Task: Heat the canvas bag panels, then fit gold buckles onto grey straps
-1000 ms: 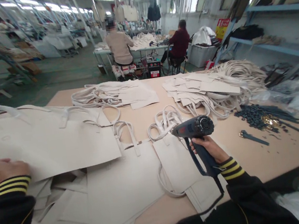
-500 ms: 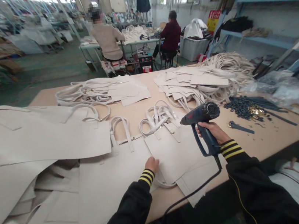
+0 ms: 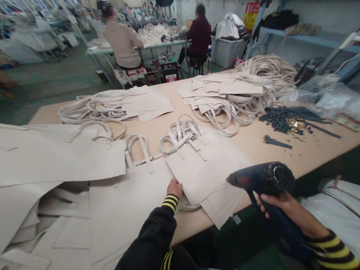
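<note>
My right hand (image 3: 278, 204) is shut around the grip of a dark blue heat gun (image 3: 261, 179), which hangs past the table's front edge. My left hand (image 3: 174, 188) rests on the edge of a cream bag panel (image 3: 126, 205) and holds nothing. Just beyond my left hand lies a smaller cream tote panel (image 3: 198, 168), its looped handles (image 3: 180, 137) bunched at the top. Large cream sheets (image 3: 45, 158) overlap in a heap to the left.
The wooden table (image 3: 256, 153) also bears stacked panels (image 3: 223, 88), coiled cream handles (image 3: 267, 69) and dark buckled straps (image 3: 281, 120). A plastic bag (image 3: 353, 104) lies at its right end. White sacks (image 3: 349, 218) lie below right. Two co-workers (image 3: 123, 42) sit at a table behind.
My right hand has lowered the heat gun and moved it right, past the table edge. My left hand has come from the far-left sheet to the middle panel, and the view has tilted.
</note>
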`<state>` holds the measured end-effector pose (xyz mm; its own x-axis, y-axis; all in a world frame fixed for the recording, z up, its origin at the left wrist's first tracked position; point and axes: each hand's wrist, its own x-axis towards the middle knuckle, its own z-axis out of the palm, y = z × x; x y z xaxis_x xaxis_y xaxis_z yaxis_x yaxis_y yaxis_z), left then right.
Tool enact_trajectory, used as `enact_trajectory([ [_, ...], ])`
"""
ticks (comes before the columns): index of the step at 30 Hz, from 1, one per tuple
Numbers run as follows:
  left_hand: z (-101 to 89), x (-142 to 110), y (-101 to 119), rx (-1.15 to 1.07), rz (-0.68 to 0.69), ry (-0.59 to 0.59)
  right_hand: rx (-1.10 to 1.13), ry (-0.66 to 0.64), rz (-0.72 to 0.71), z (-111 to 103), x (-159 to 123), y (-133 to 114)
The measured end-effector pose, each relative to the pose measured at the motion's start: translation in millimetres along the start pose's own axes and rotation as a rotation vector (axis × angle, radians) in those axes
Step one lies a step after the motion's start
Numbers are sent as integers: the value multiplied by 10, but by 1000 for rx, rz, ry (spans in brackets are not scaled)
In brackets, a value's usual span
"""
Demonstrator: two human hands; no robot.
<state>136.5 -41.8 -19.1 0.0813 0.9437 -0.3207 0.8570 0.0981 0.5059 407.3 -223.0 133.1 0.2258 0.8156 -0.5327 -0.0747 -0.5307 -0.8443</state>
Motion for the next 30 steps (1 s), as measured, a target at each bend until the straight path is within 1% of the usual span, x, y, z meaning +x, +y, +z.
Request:
enact_trajectory([
  [2, -68, -6, 95, 79, 104, 69, 4, -45, 13, 42, -146, 114],
  [4, -102, 83, 292, 149, 255, 93, 14, -13, -1, 86, -210, 193],
  [6, -70, 270, 580, 209, 410, 67, 34, 75, -25, 102, -208, 229],
  [8, 19, 511, 888, 264, 522, 35, 55, 165, -36, 84, -167, 215],
  [10, 118, 739, 1100, 316, 575, 13, 69, 226, -44, 60, -103, 139],
  [11, 152, 830, 1138, 340, 581, 5, 76, 244, -55, 57, -62, 79],
  [12, 169, 902, 1123, 363, 577, 1, 87, 254, -70, 67, -12, 5],
  [13, 163, 954, 1057, 384, 565, 1, 104, 256, -88, 91, 51, -79],
  [15, 85, 1003, 818, 427, 534, 8, 156, 224, -138, 183, 219, -260],
  [17, -51, 996, 558, 467, 519, 15, 212, 144, -193, 323, 436, -430],
  [19, -159, 962, 412, 497, 541, 24, 241, 60, -235, 487, 668, -563],
  [21, -162, 925, 434, 507, 609, 29, 230, 37, -266, 644, 873, -653],
  [23, -51, 903, 585, 497, 703, 15, 202, 76, -300, 756, 1020, -707],
  [25, 104, 900, 761, 477, 771, -16, 196, 123, -327, 803, 1099, -745],
  [27, 216, 911, 856, 459, 777, -30, 208, 145, -334, 792, 1119, -779],
  [28, 238, 921, 852, 451, 758, -25, 210, 145, -330, 775, 1116, -794],
  [30, 215, 944, 744, 442, 700, 4, 200, 118, -308, 740, 1107, -812],
])
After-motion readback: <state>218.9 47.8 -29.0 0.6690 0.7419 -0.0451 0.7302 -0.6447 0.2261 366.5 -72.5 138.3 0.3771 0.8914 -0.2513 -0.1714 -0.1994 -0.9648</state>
